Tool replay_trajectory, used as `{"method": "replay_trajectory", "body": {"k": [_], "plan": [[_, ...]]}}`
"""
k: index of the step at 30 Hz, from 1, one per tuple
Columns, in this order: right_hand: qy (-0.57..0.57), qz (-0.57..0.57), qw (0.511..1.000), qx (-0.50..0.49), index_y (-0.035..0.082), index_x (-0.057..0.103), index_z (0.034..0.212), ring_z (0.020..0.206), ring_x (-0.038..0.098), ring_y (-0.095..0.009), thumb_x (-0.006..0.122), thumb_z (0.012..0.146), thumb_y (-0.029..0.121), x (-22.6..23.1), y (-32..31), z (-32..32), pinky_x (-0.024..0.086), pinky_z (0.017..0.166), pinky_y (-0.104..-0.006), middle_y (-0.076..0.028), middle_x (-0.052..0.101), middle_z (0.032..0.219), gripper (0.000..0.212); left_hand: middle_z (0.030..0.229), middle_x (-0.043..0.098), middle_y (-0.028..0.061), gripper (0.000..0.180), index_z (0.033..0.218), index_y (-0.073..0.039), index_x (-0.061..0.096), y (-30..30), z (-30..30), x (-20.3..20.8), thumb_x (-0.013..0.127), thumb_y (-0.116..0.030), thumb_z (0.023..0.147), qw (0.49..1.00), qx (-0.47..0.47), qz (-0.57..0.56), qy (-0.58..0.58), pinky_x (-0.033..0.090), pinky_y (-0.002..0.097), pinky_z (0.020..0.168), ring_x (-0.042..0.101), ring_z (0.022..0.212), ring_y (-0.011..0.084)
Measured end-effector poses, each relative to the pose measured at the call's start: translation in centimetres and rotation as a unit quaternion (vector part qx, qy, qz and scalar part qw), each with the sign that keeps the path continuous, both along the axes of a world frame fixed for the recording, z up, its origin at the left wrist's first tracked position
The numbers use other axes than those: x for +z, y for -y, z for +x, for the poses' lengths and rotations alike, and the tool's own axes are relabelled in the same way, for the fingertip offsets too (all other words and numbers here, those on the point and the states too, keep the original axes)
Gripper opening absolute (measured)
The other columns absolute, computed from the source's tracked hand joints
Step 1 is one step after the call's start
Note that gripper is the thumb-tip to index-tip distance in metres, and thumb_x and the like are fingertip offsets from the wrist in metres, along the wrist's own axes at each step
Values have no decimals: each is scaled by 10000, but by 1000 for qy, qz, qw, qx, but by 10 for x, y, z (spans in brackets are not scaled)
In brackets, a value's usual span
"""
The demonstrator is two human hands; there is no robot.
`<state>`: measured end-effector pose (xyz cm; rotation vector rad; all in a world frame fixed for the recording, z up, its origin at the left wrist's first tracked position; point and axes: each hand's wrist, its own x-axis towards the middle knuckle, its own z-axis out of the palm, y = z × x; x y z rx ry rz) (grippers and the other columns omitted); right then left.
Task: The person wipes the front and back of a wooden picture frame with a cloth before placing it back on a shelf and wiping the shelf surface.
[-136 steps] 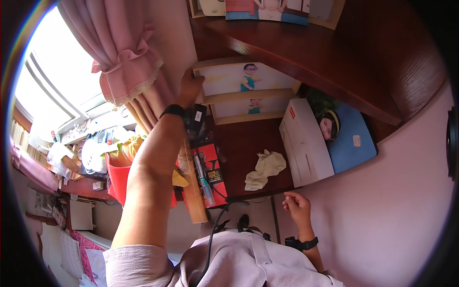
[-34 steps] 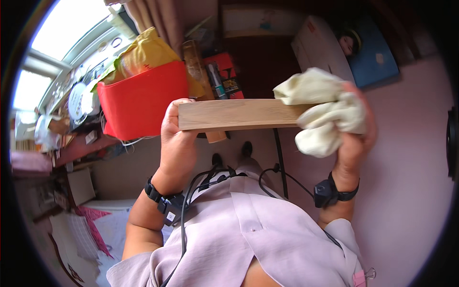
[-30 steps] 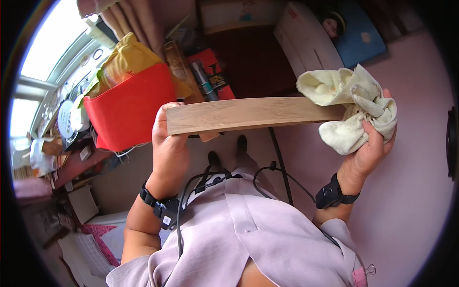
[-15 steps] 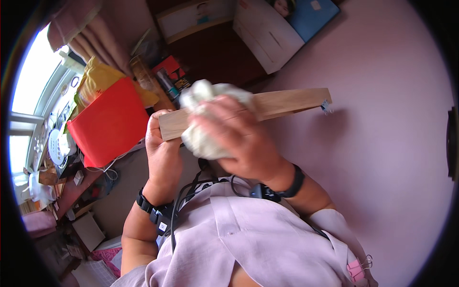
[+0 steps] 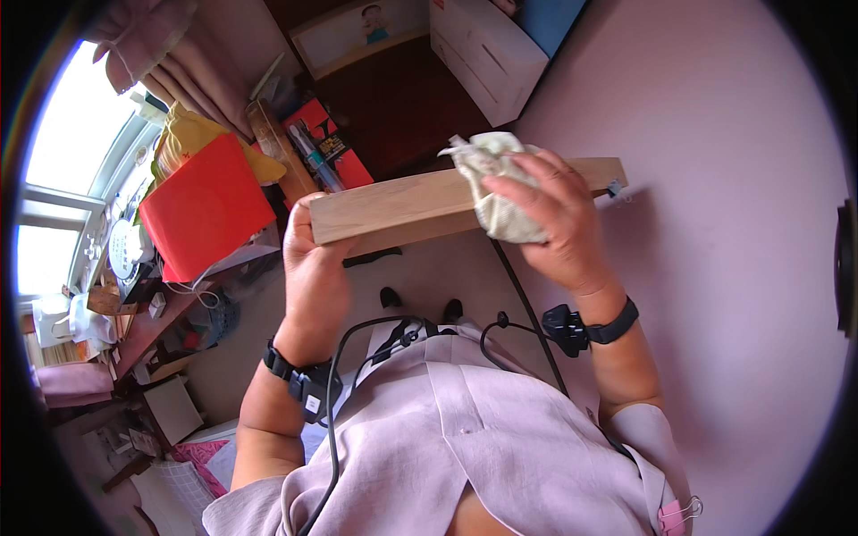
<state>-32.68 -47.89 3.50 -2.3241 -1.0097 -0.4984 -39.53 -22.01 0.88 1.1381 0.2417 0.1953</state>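
Note:
A long light-brown wooden board (image 5: 393, 204) is held up in front of me, tilted slightly so its right end is higher. My left hand (image 5: 315, 263) grips the board's left end, its fingers partly hidden behind the wood. Toward the right end, my right hand (image 5: 563, 219) presses a crumpled cream-white cloth (image 5: 496, 192) against the board, fingers bent over it. A small metallic fitting (image 5: 615, 188) shows at the board's far right end. Part of the board is covered by the cloth and my right hand.
At the left, a cluttered desk (image 5: 147, 332) under the window holds a red bag or box (image 5: 207, 210) and a yellow bag (image 5: 189, 138). A white carton (image 5: 490, 62) stands at the back. A pinkish wall (image 5: 733, 223) rises on the right, and cables hang across my front.
My right hand and the cloth have moved right along the board, from near its left part toward its right end. My left hand keeps its hold, and the view has shifted slightly.

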Motion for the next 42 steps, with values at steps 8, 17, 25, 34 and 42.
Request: {"method": "replay_trajectory", "body": {"k": [8, 17, 25, 34, 42], "plan": [[-437, 635, 637, 3, 0, 498, 1213, 982, 586, -202, 518, 830, 132, 29, 58, -10, 456, 891, -307, -101, 590, 1100, 406, 1093, 544, 35, 387, 1156, -45, 506, -18, -21, 5, 537, 62, 785, 997, 24, 58, 42, 399, 271, 911, 522, 1037, 146], [-456, 392, 798, 36, -7, 393, 1323, 1079, 540, -199, 515, 913, 291, 19, 60, -34, 414, 933, -306, -103, 540, 1220, 521, 1017, 574, 37, 320, 1088, -27, 521, 2, -21, 20, 543, 53, 779, 995, 3, 103, 11, 407, 250, 876, 538, 988, 132], [-137, -36, 990, 13, 208, 498, 1264, 938, 572, -290, 724, 595, 79, 3, 23, -23, 467, 830, -381, -72, 562, 1085, 718, 948, 559, 5, 299, 1032, -35, 533, 18, 0, 25, 576, 67, 754, 986, -63, 153, 26, 406, 211, 808, 518, 897, 77], [-148, 199, 967, -52, 79, 566, 1139, 903, 595, -238, 713, 600, 16, -11, 27, -23, 458, 831, -294, -93, 595, 1003, 562, 1360, 327, 106, 940, 1414, -98, 209, 7, 5, 22, 796, -98, 679, 943, 97, 273, 166, 294, 393, 1049, 335, 1262, 232], [-177, 266, 947, -41, 50, 536, 1143, 899, 578, -219, 735, 622, 20, -22, 17, -31, 446, 828, -298, -91, 576, 1020, 558, 1084, 571, 42, 455, 1183, -26, 507, 56, 0, -43, 702, -175, 800, 990, -125, -71, -6, 405, 322, 880, 507, 1010, 151]]}}
